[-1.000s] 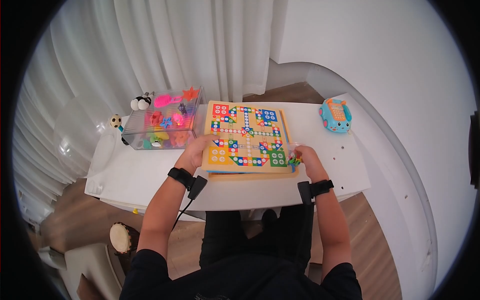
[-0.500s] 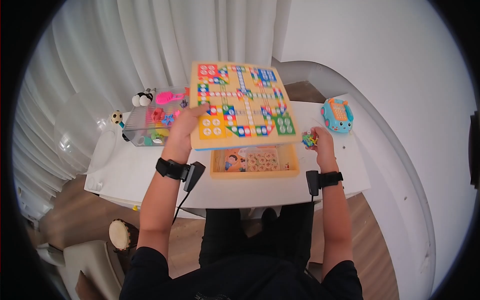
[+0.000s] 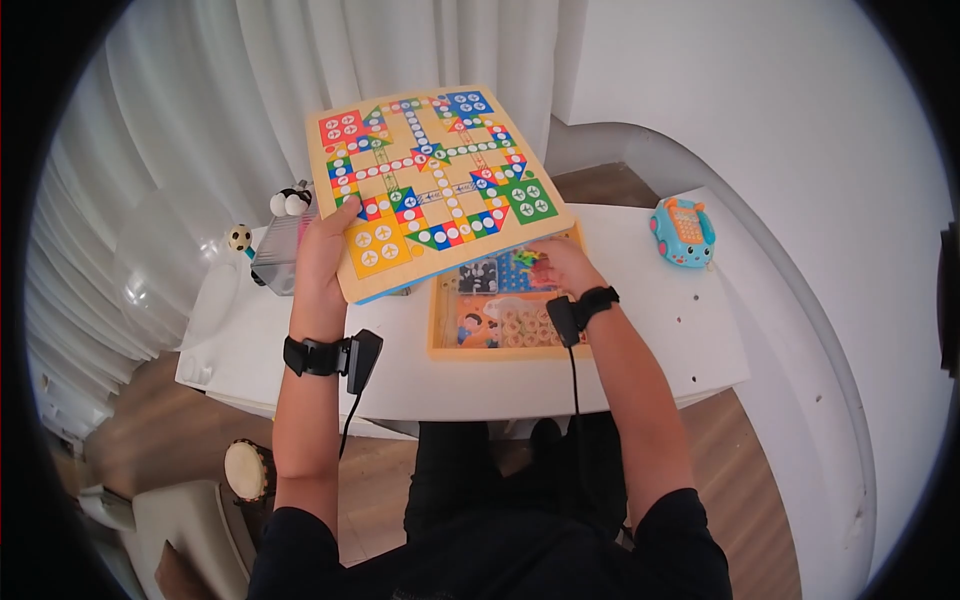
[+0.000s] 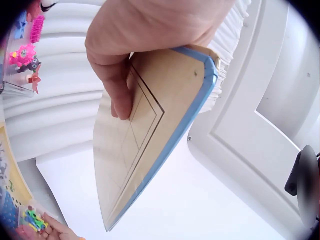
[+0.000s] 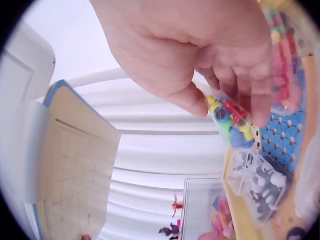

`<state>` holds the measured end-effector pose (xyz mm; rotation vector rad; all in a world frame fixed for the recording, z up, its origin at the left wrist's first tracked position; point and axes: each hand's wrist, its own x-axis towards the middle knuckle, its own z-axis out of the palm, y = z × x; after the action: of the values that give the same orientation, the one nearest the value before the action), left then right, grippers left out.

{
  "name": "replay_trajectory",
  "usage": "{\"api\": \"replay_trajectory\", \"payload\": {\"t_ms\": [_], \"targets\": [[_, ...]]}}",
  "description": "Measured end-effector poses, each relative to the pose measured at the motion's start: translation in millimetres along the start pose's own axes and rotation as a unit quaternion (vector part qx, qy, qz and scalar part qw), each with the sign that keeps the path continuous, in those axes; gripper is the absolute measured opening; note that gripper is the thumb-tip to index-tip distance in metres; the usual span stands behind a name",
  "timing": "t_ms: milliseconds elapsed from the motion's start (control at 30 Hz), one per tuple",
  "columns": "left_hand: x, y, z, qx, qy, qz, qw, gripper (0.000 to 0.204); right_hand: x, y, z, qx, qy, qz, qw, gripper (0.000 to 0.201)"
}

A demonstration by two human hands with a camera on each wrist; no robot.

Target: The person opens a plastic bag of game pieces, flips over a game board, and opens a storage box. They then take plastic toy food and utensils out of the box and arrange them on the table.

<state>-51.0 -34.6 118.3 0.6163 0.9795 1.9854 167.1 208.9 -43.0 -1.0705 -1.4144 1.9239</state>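
My left hand [image 3: 325, 245] grips the near left edge of a colourful ludo board [image 3: 432, 180] and holds it lifted and tilted above the table. In the left wrist view the fingers [image 4: 117, 90] curl under the board's plain wooden underside [image 4: 150, 135]. Below it an open wooden game box [image 3: 500, 315] lies on the table with round wooden discs and small packets inside. My right hand [image 3: 555, 262] is over the far part of the box and pinches a small clear bag of coloured game pieces [image 5: 232, 117].
A blue toy telephone [image 3: 682, 232] stands at the table's right. A clear bin of bright toys [image 3: 275, 255] sits at the left, half hidden by the board, with a small football figure [image 3: 238, 238] beside it. White curtains hang behind. A small drum [image 3: 245, 470] is on the floor.
The board has been lifted higher and swung to the left, uncovering more of the box. My right hand moved left from beside the box to over it, still holding the bag.
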Motion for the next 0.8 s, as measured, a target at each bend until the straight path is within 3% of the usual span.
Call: {"api": "replay_trajectory", "payload": {"t_ms": [67, 100, 133, 200, 267, 333, 367, 433, 567, 633, 700, 767, 800], "targets": [[-2.0, 0.0, -2.5, -0.009, 0.017, -0.015, 1.000, 0.032, 12.2, -2.0, 4.8, -0.032, -0.015, 0.032, 0.999, 0.035], [-4.5, 1.0, -2.6, -0.008, 0.018, -0.013, 1.000, 0.032, 16.1, 0.0, 7.6, -0.208, 0.036, -0.075, 0.975, 0.038], [-8.2, 1.8, -2.3, -0.002, 0.031, -0.016, 0.999, 0.032, 17.9, 2.2, 11.8, -0.374, 0.084, -0.177, 0.906, 0.040], [-9.8, 2.7, -2.9, 0.003, 0.050, -0.022, 0.999, 0.032, 1.5, -10.7, 20.8, -0.392, 0.097, -0.194, 0.894, 0.035], [-8.8, 1.2, -5.8, 0.002, 0.013, -0.010, 1.000, 0.030, -5.5, -10.9, 23.8, -0.411, 0.115, -0.210, 0.880, 0.031], [-7.0, -1.9, -8.7, 0.010, 0.020, -0.005, 1.000, 0.030, -1.8, -1.5, 23.7, -0.568, 0.093, -0.242, 0.781, 0.031], [-6.1, -2.4, -8.3, 0.019, 0.028, 0.002, 0.999, 0.029, -2.8, 5.7, 23.8, -0.570, 0.093, -0.240, 0.780, 0.031], [-6.8, -0.7, -7.1, 0.008, 0.019, -0.006, 1.000, 0.028, -7.4, 24.2, 26.3, -0.617, 0.161, -0.478, 0.604, 0.028], [-4.1, -0.4, -8.0, 0.013, 0.027, -0.020, 0.999, 0.026, -5.6, 20.4, 31.8, -0.596, 0.115, -0.454, 0.652, 0.027], [-0.4, -1.1, -9.1, 0.011, 0.023, -0.007, 1.000, 0.026, -19.2, -12.2, 29.9, -0.560, 0.070, -0.248, 0.787, 0.029], [0.0, 1.1, -8.3, 0.012, 0.020, 0.007, 1.000, 0.025, -15.9, -10.7, 1.1, -0.421, 0.063, -0.332, 0.842, 0.031], [-1.5, 1.7, -6.5, 0.048, 0.024, 0.021, 0.998, 0.025, -17.5, -15.8, -18.3, -0.287, 0.203, -0.291, 0.890, 0.030], [-3.4, 1.8, -4.1, 0.049, 0.025, 0.022, 0.998, 0.025, -19.2, -17.6, -17.6, -0.286, 0.202, -0.292, 0.890, 0.030]]}}
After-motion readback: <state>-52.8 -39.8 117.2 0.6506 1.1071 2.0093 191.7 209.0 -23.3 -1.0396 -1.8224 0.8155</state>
